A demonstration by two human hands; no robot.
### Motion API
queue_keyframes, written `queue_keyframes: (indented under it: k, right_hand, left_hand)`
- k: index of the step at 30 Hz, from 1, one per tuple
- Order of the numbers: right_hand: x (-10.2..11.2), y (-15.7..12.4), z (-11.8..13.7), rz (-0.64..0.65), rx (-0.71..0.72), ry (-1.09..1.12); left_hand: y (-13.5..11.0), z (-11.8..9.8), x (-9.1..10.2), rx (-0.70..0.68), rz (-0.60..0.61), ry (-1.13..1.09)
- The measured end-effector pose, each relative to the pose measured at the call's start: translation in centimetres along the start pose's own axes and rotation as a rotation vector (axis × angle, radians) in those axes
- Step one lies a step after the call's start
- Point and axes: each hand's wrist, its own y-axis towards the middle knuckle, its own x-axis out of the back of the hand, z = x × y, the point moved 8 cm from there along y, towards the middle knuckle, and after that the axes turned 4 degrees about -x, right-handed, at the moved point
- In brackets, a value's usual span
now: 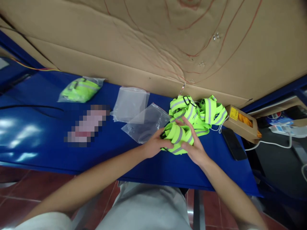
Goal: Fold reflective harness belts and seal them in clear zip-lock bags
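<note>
Both my hands grip a folded bundle of neon yellow reflective straps (177, 135) with grey bands, just above the blue table (48, 140). My left hand (154, 144) is closed on the bundle's left side, thumb on top. My right hand (193, 143) presses the right side, fingers stretched over the straps. A loose pile of the same straps (200, 111) lies just behind. Two clear plastic bags lie left of my hands, the nearer bag (146, 123) beside my left hand and the farther bag (130, 103) behind it.
A bagged strap bundle (80, 90) lies at the far left. A small cardboard box (242, 123) and a black phone (233, 143) sit at the right end. A cardboard sheet (153, 41) stands behind the table. White cables (273, 143) run at the right.
</note>
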Motion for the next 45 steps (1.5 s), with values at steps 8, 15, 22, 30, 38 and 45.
queue_keyframes:
  k: [8, 15, 22, 30, 38, 45]
  right_hand:
    - [-0.3, -0.5, -2.4, 0.06, -0.134, 0.042]
    - [0.6, -0.2, -2.4, -0.065, -0.147, 0.173]
    - [4.7, 0.8, -2.1, -0.406, -0.044, 0.179]
    - [4.3, 1.1, -2.8, -0.423, -0.055, 0.205]
    - [4.8, 1.1, -2.5, -0.45, -0.072, 0.199]
    - [4.5, 1.3, -3.0, -0.437, -0.096, 0.164]
  left_hand:
    - [-0.4, -3.3, -1.1, -0.368, 0.264, 0.639]
    - [0.7, -7.5, 1.5, -0.376, 0.16, 0.935]
    - [1.2, -14.4, 12.9, -0.013, -0.804, 1.603]
    - [1.4, -15.7, 13.6, 0.005, -0.79, 1.822]
    - [-1.7, -16.8, 6.3, -0.33, -0.348, 1.729]
    - [-6.4, -7.2, 3.1, 0.017, 0.282, 1.712]
